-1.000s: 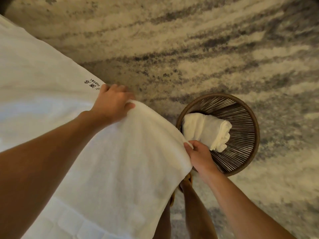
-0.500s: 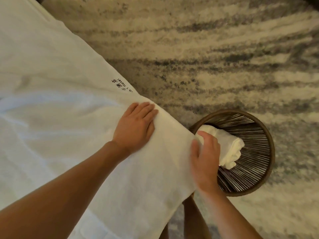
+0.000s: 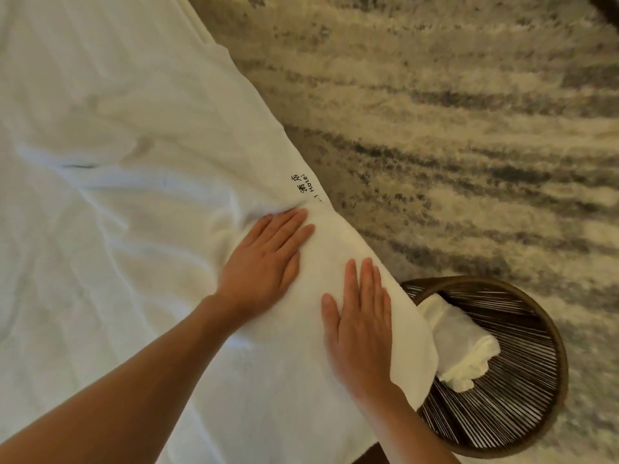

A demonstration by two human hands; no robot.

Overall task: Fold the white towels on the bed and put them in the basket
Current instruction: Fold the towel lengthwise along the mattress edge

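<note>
A white towel (image 3: 301, 373) lies spread along the right edge of the bed (image 3: 100, 162), its near corner overhanging the basket. My left hand (image 3: 264, 259) rests flat on the towel's far end, fingers straight. My right hand (image 3: 360, 326) presses flat on the towel close to the bed's edge. On the floor at the right stands a round brown wire basket (image 3: 549, 333). Inside it lies a folded white towel (image 3: 462, 349), partly hidden by the overhanging towel.
The bed's white sheet is wrinkled and carries black printed lettering (image 3: 306, 187) at its edge. A grey and beige patterned carpet (image 3: 452, 128) covers the floor to the right of the bed and around the basket.
Both hands let go of the towel's corners and now lie flat on it. The towel has come down onto the bed. The view has shifted left over the bed.
</note>
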